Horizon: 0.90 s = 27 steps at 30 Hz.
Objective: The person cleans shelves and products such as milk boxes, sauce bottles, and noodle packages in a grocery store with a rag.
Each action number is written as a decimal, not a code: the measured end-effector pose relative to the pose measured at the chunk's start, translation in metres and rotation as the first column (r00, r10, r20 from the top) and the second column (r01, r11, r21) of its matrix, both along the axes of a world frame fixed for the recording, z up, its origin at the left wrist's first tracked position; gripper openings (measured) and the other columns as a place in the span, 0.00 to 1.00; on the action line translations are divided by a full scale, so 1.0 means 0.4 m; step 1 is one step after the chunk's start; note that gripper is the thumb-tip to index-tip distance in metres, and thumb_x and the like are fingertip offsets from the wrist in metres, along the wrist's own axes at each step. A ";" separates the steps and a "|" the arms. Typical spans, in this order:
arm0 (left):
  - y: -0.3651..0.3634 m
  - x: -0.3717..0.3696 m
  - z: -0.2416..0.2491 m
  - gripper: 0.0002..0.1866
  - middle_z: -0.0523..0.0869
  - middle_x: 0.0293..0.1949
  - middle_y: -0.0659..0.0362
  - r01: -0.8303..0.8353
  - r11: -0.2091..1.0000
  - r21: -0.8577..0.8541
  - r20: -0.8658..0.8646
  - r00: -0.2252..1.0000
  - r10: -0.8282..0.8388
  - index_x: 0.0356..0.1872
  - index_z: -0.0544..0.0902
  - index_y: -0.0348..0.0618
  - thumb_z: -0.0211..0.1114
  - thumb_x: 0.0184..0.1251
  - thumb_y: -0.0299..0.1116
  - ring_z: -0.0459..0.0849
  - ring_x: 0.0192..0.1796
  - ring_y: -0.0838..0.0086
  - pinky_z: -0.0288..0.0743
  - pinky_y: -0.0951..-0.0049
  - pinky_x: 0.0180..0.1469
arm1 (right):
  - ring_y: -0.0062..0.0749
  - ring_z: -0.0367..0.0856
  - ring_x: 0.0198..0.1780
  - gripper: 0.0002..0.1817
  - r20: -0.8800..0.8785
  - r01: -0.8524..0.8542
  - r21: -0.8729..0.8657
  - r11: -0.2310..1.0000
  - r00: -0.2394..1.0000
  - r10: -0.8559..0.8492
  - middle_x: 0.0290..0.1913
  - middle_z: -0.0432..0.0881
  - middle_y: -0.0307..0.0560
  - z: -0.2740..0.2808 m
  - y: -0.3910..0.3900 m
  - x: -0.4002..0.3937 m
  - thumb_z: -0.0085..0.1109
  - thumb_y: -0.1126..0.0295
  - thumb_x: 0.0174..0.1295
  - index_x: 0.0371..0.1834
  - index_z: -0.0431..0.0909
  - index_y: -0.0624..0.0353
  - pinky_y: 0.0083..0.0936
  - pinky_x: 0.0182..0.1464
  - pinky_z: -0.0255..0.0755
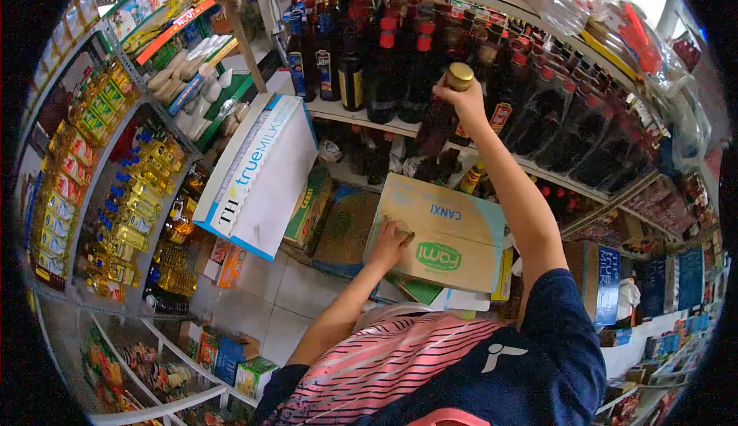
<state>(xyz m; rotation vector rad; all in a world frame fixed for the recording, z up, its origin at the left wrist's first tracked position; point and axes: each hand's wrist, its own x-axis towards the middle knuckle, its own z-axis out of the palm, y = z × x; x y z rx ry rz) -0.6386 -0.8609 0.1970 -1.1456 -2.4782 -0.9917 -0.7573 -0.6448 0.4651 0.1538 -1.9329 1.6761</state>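
The right hand [463, 97] is clamped around a dark bottle [444, 114] with a gold cap, up at the shelf [369, 122] among other bottles. The left hand [388, 243] rests on a cardboard box [446, 230] below, fingers curled around something small I cannot make out.

My right hand [463, 100] is raised to a shop shelf [538, 166] packed with dark bottles, my fingers wrapped around a dark bottle with a gold cap [450, 107] that stands among red-capped ones. My left hand [389, 243] rests lower down on a closed brown cardboard box [442, 230] with a green logo. To the left leans a white milk carton box [257, 172], beside racks of yellow oil bottles [142, 211].
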 end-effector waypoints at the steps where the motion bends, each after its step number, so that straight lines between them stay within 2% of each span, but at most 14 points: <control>1: -0.004 -0.014 -0.009 0.16 0.69 0.51 0.50 0.034 0.998 -0.044 0.131 0.991 -0.027 0.43 0.76 0.42 0.61 0.51 0.33 0.63 0.57 0.54 0.55 0.55 0.60 | 0.23 0.74 0.31 0.13 0.006 -0.082 0.013 0.997 0.997 0.082 0.27 0.77 0.39 0.003 0.003 0.033 0.65 0.74 0.40 0.29 0.72 0.61 0.21 0.37 0.68; 2: -0.009 -0.031 -0.018 0.14 0.70 0.51 0.50 0.075 0.993 -0.086 0.259 0.965 -0.050 0.40 0.78 0.42 0.61 0.51 0.33 0.64 0.57 0.56 0.55 0.55 0.60 | 0.23 0.74 0.31 0.13 0.040 -0.124 0.061 0.990 0.992 0.121 0.27 0.77 0.39 0.005 0.007 0.071 0.64 0.74 0.40 0.29 0.72 0.61 0.20 0.37 0.68; 6: -0.072 -0.048 0.161 0.16 0.73 0.51 0.57 0.174 0.899 -0.403 0.318 0.947 -0.040 0.39 0.79 0.44 0.52 0.59 0.44 0.66 0.57 0.63 0.52 0.56 0.60 | 0.21 0.74 0.31 0.13 0.202 -0.186 -0.024 0.982 0.961 0.187 0.28 0.77 0.37 -0.045 0.017 0.257 0.65 0.73 0.39 0.29 0.73 0.60 0.20 0.38 0.68; 7: -0.083 -0.048 0.185 0.16 0.77 0.46 0.53 0.099 0.945 -0.311 0.313 0.950 0.004 0.38 0.79 0.42 0.51 0.59 0.43 0.72 0.51 0.58 0.63 0.64 0.54 | 0.20 0.74 0.32 0.14 0.251 -0.215 0.008 0.976 0.946 0.207 0.28 0.77 0.37 -0.071 0.030 0.296 0.65 0.73 0.39 0.29 0.73 0.60 0.20 0.39 0.68; 8: -0.094 -0.044 0.248 0.16 0.77 0.46 0.53 0.112 0.944 -0.309 0.309 0.951 -0.011 0.38 0.79 0.42 0.51 0.59 0.43 0.72 0.51 0.58 0.63 0.64 0.54 | 0.20 0.74 0.32 0.14 0.306 -0.250 0.043 0.967 0.925 0.225 0.28 0.77 0.37 -0.095 0.040 0.333 0.66 0.73 0.38 0.29 0.73 0.60 0.20 0.39 0.68; 10: -0.099 -0.044 0.375 0.17 0.77 0.43 0.50 0.115 0.937 -0.330 0.555 0.826 0.094 0.39 0.77 0.41 0.49 0.61 0.44 0.75 0.46 0.56 0.67 0.62 0.48 | 0.21 0.74 0.34 0.17 0.395 -0.210 -0.025 0.977 0.896 0.202 0.30 0.77 0.38 -0.132 0.043 0.403 0.67 0.73 0.38 0.32 0.72 0.61 0.20 0.41 0.68; 13: -0.063 -0.064 0.414 0.20 0.77 0.30 0.43 0.086 0.977 -0.193 0.459 0.888 0.012 0.28 0.74 0.35 0.47 0.62 0.46 0.76 0.37 0.52 0.67 0.56 0.37 | 0.22 0.72 0.37 0.21 0.458 -0.172 0.033 0.985 0.878 0.138 0.33 0.76 0.39 -0.187 0.057 0.462 0.68 0.72 0.37 0.36 0.70 0.63 0.22 0.43 0.67; 17: 0.045 -0.052 0.579 0.18 0.79 0.31 0.44 0.124 0.955 -0.270 0.435 0.900 0.006 0.34 0.76 0.35 0.50 0.61 0.43 0.77 0.37 0.53 0.69 0.63 0.38 | 0.21 0.72 0.36 0.21 0.399 -0.012 -0.041 0.999 0.917 0.028 0.32 0.76 0.39 -0.216 0.054 0.514 0.68 0.71 0.36 0.35 0.70 0.62 0.22 0.42 0.67; 19: 0.103 -0.063 0.597 0.17 0.79 0.28 0.44 0.197 0.977 -0.077 0.428 0.892 -0.146 0.34 0.76 0.34 0.51 0.61 0.41 0.79 0.33 0.57 0.69 0.68 0.35 | 0.21 0.72 0.37 0.22 0.399 0.017 -0.016 1.000 0.917 -0.009 0.33 0.76 0.39 -0.231 0.066 0.527 0.68 0.71 0.37 0.36 0.70 0.62 0.21 0.43 0.67; 20: 0.140 -0.075 0.576 0.19 0.76 0.23 0.44 0.223 0.973 0.061 0.330 0.915 -0.230 0.36 0.76 0.37 0.47 0.63 0.44 0.76 0.31 0.51 0.67 0.58 0.32 | 0.21 0.72 0.38 0.23 0.394 0.025 0.007 1.000 0.919 -0.025 0.34 0.76 0.39 -0.239 0.068 0.533 0.68 0.71 0.37 0.37 0.70 0.62 0.21 0.44 0.67; 22: 0.211 -0.050 0.612 0.17 0.77 0.18 0.47 0.264 0.899 0.349 0.266 0.892 -0.365 0.48 0.73 0.40 0.49 0.63 0.38 0.77 0.22 0.57 0.66 0.63 0.26 | 0.21 0.72 0.40 0.26 0.430 0.067 0.053 0.996 0.899 -0.083 0.37 0.76 0.41 -0.257 0.059 0.543 0.66 0.72 0.36 0.42 0.69 0.63 0.21 0.45 0.67; 25: 0.307 0.026 0.605 0.16 0.79 0.33 0.48 0.452 0.767 0.455 0.209 0.784 -0.585 0.48 0.74 0.40 0.52 0.60 0.34 0.78 0.36 0.61 0.70 0.67 0.38 | 0.25 0.72 0.42 0.29 0.242 0.231 -0.040 0.972 0.946 -0.215 0.40 0.76 0.44 -0.290 0.017 0.551 0.61 0.73 0.35 0.47 0.67 0.61 0.23 0.46 0.66; 26: 0.333 0.051 0.583 0.17 0.79 0.39 0.48 0.559 0.697 0.449 0.119 0.736 -0.667 0.49 0.74 0.41 0.53 0.59 0.33 0.77 0.43 0.61 0.70 0.68 0.44 | 0.26 0.72 0.43 0.28 0.226 0.332 0.117 0.936 0.909 -0.350 0.41 0.75 0.45 -0.273 -0.008 0.571 0.62 0.71 0.37 0.46 0.67 0.62 0.23 0.46 0.66; 27: 0.354 0.069 0.566 0.16 0.78 0.45 0.53 0.663 0.689 0.292 -0.003 0.721 -0.692 0.46 0.76 0.41 0.55 0.58 0.35 0.74 0.49 0.60 0.65 0.67 0.53 | 0.27 0.73 0.42 0.27 0.180 0.404 0.129 0.906 0.889 -0.422 0.40 0.76 0.46 -0.281 -0.022 0.574 0.63 0.69 0.37 0.45 0.69 0.62 0.24 0.45 0.67</control>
